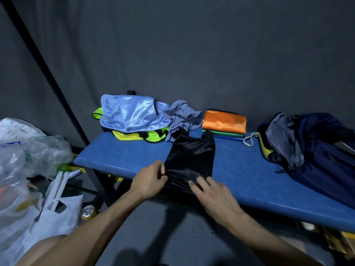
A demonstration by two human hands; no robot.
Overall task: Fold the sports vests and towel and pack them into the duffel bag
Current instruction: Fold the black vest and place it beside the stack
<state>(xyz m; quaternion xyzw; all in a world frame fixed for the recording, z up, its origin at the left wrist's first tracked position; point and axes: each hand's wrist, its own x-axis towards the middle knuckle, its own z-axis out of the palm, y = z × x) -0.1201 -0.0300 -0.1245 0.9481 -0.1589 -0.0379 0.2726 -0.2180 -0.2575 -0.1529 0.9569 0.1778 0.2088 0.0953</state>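
While left hand point(151, 178) pinches black vest point(190, 160), right hand point(215, 192) flat at bench point(249, 169) edge.

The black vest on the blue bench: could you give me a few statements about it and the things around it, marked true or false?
1. The left hand pinches the near edge of the black vest. True.
2. The right hand lies on the vest with straight fingers. True.
3. The orange vest is at the bottom of the folded stack. False: it lies on top, over green and blue ones.
4. The duffel bag is zipped shut. False: it gapes open, grey lining showing.
5. The light blue vest is neatly folded. False: it lies crumpled over yellow-green vests.
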